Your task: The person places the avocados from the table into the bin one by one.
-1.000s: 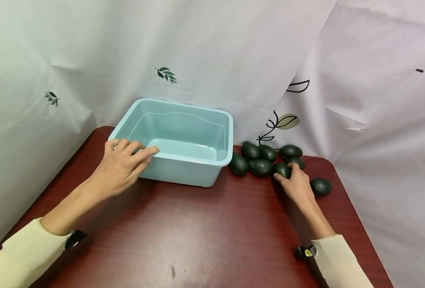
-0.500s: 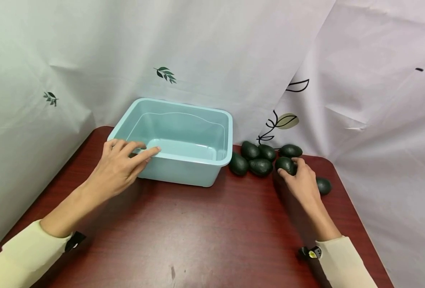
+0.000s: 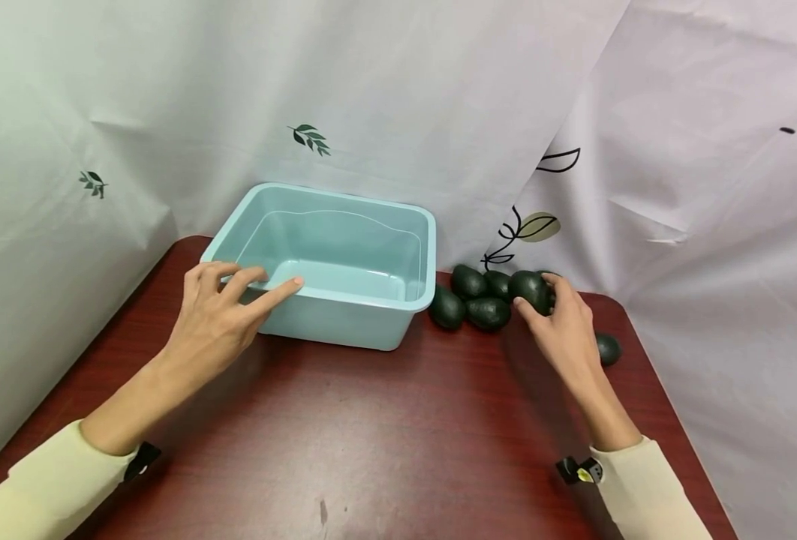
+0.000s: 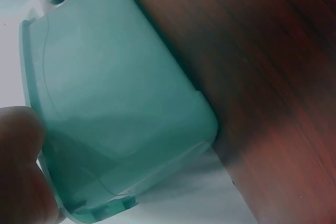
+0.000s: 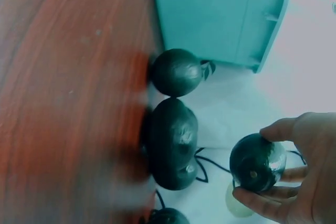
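Observation:
My right hand (image 3: 566, 341) holds a dark green avocado (image 3: 530, 291) between thumb and fingers. In the right wrist view this avocado (image 5: 257, 162) is raised off the table, with the bin beyond. Other avocados (image 3: 488, 313) lie in a group just left of it, against the bin's right side. My left hand (image 3: 216, 319) is at the near left corner of the light blue plastic bin (image 3: 338, 324), fingers spread and loosely bent over the rim; it grips nothing. Whether it touches the rim I cannot tell. The bin's visible inside holds nothing.
One avocado (image 3: 608, 349) lies apart, right of my right wrist. Another, behind my right hand, is mostly hidden. The reddish-brown table (image 3: 385, 435) ends at a white curtain (image 3: 371, 90) with leaf prints, which hangs behind the bin.
My right hand has picked an avocado out of the group and lifted it, first slightly right, then up. My left hand has come up a little from the rim, its fingers spreading.

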`<state>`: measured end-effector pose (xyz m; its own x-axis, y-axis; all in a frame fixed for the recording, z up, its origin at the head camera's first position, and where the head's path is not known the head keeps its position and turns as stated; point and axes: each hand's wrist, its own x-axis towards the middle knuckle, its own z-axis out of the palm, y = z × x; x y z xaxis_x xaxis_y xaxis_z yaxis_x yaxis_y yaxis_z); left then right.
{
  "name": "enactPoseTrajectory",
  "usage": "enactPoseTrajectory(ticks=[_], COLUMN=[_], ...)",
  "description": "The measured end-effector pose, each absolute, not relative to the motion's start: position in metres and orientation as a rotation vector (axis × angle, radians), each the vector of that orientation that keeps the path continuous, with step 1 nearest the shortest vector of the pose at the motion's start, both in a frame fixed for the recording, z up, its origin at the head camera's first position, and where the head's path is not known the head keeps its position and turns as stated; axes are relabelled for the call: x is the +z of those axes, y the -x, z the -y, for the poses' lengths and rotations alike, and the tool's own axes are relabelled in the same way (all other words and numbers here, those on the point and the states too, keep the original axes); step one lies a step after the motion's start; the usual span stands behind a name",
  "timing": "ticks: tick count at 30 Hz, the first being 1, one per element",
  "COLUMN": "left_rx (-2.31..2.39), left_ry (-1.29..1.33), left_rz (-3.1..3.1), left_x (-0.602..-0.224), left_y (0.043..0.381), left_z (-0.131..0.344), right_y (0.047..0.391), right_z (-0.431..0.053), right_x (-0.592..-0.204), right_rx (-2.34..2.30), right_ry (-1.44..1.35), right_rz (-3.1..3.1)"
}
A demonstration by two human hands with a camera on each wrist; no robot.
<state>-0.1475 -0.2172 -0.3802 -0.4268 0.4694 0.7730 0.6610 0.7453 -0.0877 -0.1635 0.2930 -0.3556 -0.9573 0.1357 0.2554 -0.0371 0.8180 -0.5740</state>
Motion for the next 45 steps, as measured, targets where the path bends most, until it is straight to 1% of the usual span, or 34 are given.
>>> enactPoseTrajectory(ticks=[14, 21, 30, 45], left_rx=[-0.315, -0.320, -0.310, -0.328], left_ry=[0.804, 0.803, 0.804, 0.817], left_rz=[2.127, 2.120, 2.117, 2.115], left_x=[-0.385, -0.385, -0.383, -0.383], left_y=[0.144, 0.144, 0.144, 0.145], left_z=[0.212, 0.211, 0.212, 0.212], right_y=[0.182, 0.191, 0.196, 0.196], right_z=[-0.269, -0.247, -0.220, -0.195], right_x=[-0.337, -0.323, -0.306, -0.303], right_rx=[0.975, 1.011, 1.047, 1.060], right_ry=[-0.156, -0.283, -0.444, -0.544], right_rz=[2.560, 2.494, 2.426, 2.389])
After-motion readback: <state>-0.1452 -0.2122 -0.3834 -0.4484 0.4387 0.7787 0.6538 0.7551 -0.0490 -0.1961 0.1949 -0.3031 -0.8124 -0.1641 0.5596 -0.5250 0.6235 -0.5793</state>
